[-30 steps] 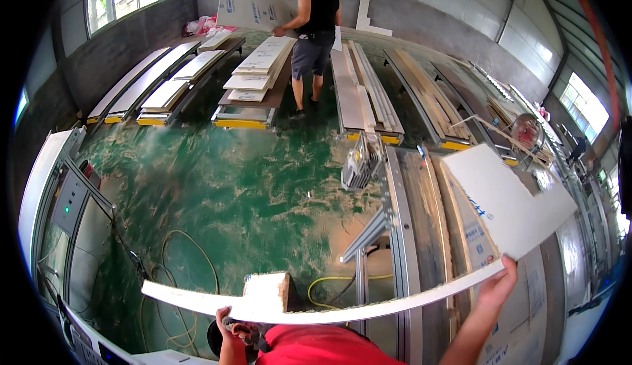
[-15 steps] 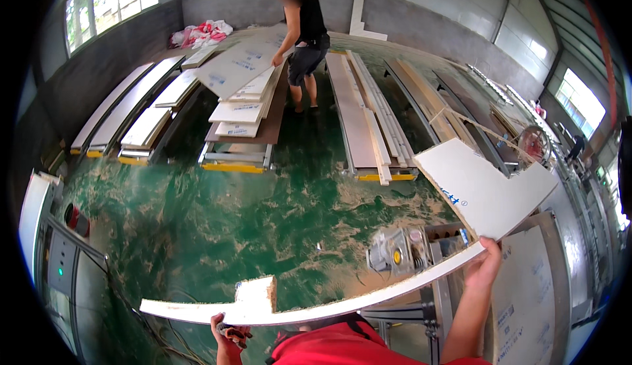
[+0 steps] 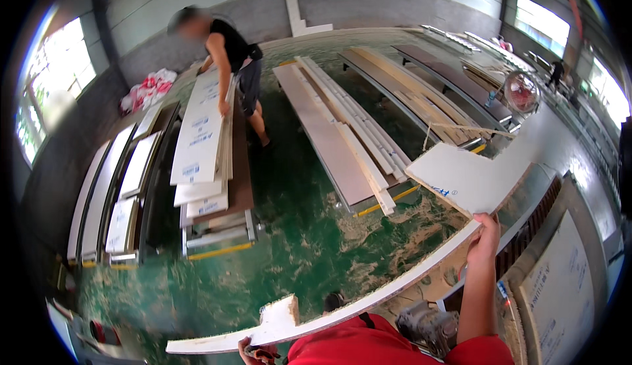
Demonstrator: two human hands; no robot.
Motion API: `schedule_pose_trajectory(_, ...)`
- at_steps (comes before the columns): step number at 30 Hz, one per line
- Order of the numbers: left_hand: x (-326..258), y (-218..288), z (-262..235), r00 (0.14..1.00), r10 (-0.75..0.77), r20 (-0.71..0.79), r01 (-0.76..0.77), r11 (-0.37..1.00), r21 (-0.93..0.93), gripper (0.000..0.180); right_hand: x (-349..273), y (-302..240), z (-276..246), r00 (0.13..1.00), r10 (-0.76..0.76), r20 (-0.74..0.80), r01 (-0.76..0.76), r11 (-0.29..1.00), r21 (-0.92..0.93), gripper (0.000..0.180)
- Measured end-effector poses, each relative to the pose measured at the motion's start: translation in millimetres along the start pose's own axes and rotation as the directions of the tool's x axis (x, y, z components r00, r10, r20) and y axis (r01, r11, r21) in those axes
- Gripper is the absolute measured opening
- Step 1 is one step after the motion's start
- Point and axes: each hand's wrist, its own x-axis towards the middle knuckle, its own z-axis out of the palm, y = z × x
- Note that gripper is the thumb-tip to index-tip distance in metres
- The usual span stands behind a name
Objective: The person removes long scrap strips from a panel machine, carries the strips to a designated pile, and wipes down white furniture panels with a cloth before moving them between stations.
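A long white board (image 3: 388, 284) with rough, sawn edges stretches across my front. It is a narrow strip with a small square tab near its left end and a wide notched piece at its right end. My left hand (image 3: 255, 352) grips the strip from below, beside the tab, fingertips over its edge; something dark and reddish by that palm is too small to make out. My right hand (image 3: 485, 238) is closed on the edge where the strip meets the wide piece, thumb on top. The board is in the air, above the green floor (image 3: 263, 266).
A co-worker (image 3: 234, 55) leans over stacked white panels (image 3: 197, 134) on a low cart. Beside it, another cart carries long strips (image 3: 349, 121). A motor unit (image 3: 428, 329) sits by my right elbow, near leaning boards (image 3: 559, 286). A fan (image 3: 521, 91) stands farther right.
My view has turned right, and I still hold the board in both hands. The co-worker's large panel, tilted across the stack before, now lies lengthwise on it.
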Motion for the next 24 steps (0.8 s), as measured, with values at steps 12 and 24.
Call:
schedule_pose_trajectory(12,110,57,334,0.972,0.031,0.233,-0.112,0.932,0.344,0.052,178,55,81,0.957,0.027,-0.288,-0.006,0.997,0.072,0.037)
schedule_pose_trajectory(24,169,-98,637,0.833,-0.362,0.419,-0.074,0.677,0.732,0.052,331,7,-37,0.778,-0.13,-0.615,0.261,0.957,0.129,0.035)
